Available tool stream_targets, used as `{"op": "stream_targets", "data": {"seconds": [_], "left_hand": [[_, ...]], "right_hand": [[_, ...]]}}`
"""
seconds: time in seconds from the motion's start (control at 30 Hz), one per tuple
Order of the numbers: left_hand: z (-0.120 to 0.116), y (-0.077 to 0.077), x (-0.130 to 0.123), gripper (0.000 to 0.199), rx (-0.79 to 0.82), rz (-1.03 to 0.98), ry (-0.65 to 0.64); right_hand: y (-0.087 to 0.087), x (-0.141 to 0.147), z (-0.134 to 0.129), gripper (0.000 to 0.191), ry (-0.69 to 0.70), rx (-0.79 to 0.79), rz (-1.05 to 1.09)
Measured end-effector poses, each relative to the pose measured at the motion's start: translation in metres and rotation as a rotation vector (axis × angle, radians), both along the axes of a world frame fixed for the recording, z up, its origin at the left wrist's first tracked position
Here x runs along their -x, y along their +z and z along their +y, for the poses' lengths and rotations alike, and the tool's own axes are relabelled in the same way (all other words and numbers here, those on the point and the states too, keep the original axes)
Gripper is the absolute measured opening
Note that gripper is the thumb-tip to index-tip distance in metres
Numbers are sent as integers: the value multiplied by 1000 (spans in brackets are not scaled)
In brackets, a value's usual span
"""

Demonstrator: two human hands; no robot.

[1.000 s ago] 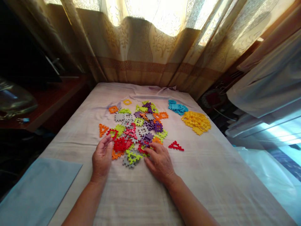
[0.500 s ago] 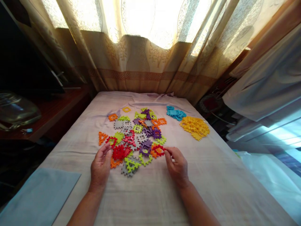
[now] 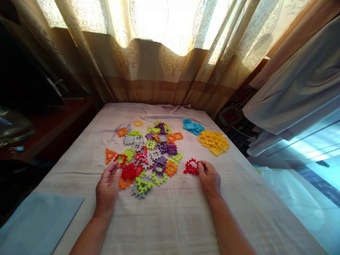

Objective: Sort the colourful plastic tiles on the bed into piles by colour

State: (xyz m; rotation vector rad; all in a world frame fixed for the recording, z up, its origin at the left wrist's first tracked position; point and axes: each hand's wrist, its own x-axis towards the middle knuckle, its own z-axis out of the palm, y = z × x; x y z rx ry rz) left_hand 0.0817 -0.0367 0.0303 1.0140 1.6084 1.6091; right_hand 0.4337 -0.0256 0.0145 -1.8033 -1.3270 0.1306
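My left hand (image 3: 107,186) is closed at the left edge of a mixed heap of interlocking plastic tiles. Its fingertips pinch a red square frame tile (image 3: 121,156), with more red tiles (image 3: 129,172) lying just right of the fingers. Off the heap's right side, my right hand (image 3: 210,180) grips a red tile with a round opening (image 3: 187,165) between thumb and fingers. A second red piece seems to lie under it, partly hidden. Nearest to that hand within the heap are an orange tile with a round hole (image 3: 171,168) and a purple tile (image 3: 159,167).
A blue tile pile (image 3: 195,128) and a yellow tile pile (image 3: 214,142) lie at the back right of the cloth-covered surface (image 3: 170,219). A light blue sheet (image 3: 45,219) is at the front left. Curtains (image 3: 159,71) hang behind.
My right hand has moved right, drawing the red tile off the heap and uncovering the orange tile. My left hand keeps its place by the red frame tile. The whole view has shifted slightly.
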Motion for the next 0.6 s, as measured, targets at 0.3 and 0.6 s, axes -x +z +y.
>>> {"op": "stream_targets", "data": {"seconds": [0.3,0.6], "left_hand": [[0,-1,0,46,-7,-4,-1],[0,-1,1,49,0,-35,-8]], "right_hand": [[-3,4,0,40,43,-87,-148],[11,61,-6,23,313,-241,-288]]}}
